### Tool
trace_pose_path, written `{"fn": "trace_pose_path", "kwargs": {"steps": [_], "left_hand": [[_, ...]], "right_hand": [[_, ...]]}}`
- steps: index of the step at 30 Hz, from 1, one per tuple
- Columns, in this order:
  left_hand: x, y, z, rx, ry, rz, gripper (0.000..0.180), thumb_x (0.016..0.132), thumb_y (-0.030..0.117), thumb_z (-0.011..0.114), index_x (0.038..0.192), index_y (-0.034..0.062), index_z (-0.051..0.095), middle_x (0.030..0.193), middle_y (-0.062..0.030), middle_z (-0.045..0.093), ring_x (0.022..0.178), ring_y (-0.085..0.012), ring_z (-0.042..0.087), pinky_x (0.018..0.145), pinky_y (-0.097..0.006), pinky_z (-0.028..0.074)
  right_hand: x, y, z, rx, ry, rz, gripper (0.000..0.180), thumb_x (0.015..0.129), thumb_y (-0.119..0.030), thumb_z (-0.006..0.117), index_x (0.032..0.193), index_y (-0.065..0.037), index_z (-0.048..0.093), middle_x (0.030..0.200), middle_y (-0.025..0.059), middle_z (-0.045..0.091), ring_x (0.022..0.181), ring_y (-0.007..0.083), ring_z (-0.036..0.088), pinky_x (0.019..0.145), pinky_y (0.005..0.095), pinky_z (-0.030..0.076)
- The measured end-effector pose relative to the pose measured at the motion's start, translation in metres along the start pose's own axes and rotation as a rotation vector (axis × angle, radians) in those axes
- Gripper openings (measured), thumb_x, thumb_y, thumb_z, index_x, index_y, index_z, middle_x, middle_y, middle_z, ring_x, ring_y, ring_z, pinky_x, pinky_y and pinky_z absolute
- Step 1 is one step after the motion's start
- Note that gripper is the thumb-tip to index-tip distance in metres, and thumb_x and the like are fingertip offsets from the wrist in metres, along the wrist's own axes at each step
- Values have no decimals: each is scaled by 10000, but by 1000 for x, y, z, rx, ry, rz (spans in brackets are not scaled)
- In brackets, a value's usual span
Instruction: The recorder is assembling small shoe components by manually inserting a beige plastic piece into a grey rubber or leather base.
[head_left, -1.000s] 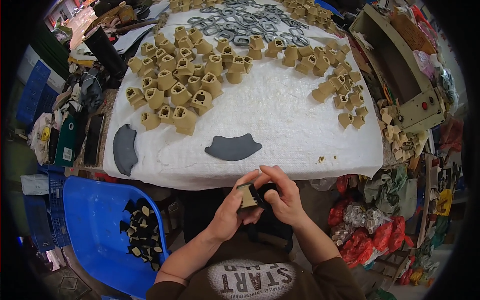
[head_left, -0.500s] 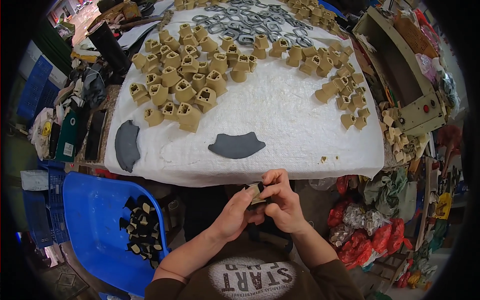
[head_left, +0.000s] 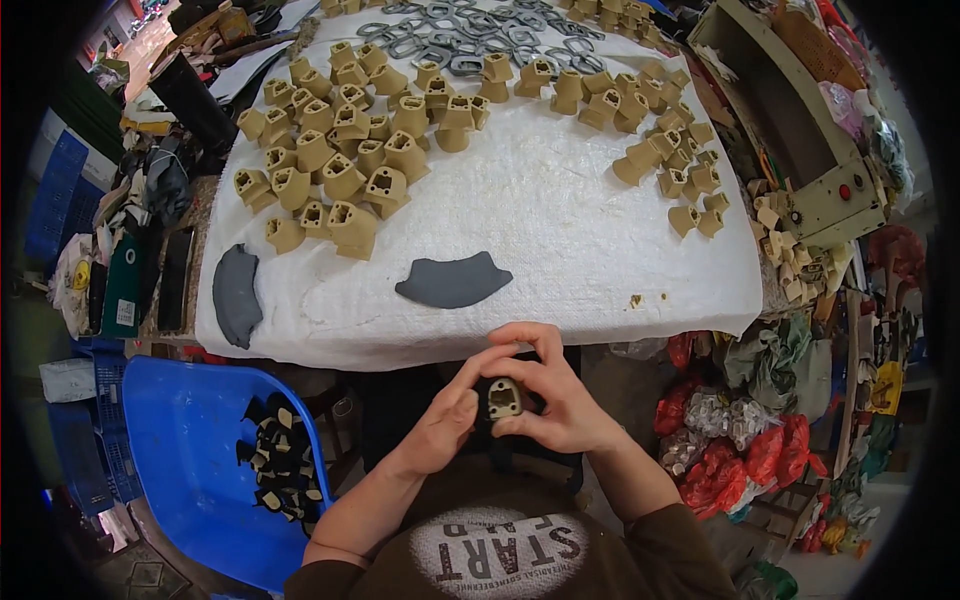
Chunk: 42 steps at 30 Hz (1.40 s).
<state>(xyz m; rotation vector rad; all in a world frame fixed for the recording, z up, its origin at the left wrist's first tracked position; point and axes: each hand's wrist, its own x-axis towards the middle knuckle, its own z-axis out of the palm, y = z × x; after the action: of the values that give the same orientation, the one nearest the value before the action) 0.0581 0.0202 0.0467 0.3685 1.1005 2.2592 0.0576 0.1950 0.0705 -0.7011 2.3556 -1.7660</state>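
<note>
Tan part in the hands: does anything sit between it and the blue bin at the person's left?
Nothing visible. Both the left hand and right hand hold the tan part in front of the body, below the table edge. The blue bin lies open beside the left forearm, holding finished pieces.

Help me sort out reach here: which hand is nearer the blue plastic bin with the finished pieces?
Left. The left hand is just right of and above the blue bin; the right hand sits farther right, both holding the tan piece.
</note>
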Motion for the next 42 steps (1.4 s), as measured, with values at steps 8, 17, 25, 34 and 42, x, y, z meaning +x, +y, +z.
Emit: {"fn": "trace_pose_path", "kwargs": {"steps": [8,17,25,34,42], "left_hand": [[1,-3,17,-223,206,38,327,828,112,426,1142,21,440,1035,-73,498,849,-109,516,746,-242,445],[-2,-21,21,105,351,124,321,818,170,467,1106,31,455,983,-58,498,765,-83,487,609,-224,413],[1,-12,12,11,-68,16,707,796,366,681,1276,27,287,968,-99,515,780,-149,549,658,-264,455],[-2,-8,14,200,91,27,708,804,491,626,1223,-10,353,904,-60,507,744,-111,532,643,-240,450],[3,-9,12,-138,190,76,474,848,317,599,1165,35,388,955,-64,501,758,-109,523,640,-249,454]], "right_hand": [[-9,-4,14,557,-3,316,443,804,-73,566,1244,-78,520,1291,107,390,1118,224,392,896,310,378],[-6,2,26,544,102,200,249,855,-58,529,1100,-47,574,1193,89,441,881,107,511,642,219,460],[21,5,2,754,93,319,226,873,-204,517,807,-2,594,1103,144,502,819,134,558,605,222,509],[14,4,12,506,-18,229,260,936,-239,476,828,-21,568,1105,161,527,915,160,536,826,297,425],[-5,2,32,565,174,304,368,957,-251,346,1202,-36,517,1147,103,463,949,163,504,808,279,426]]}}
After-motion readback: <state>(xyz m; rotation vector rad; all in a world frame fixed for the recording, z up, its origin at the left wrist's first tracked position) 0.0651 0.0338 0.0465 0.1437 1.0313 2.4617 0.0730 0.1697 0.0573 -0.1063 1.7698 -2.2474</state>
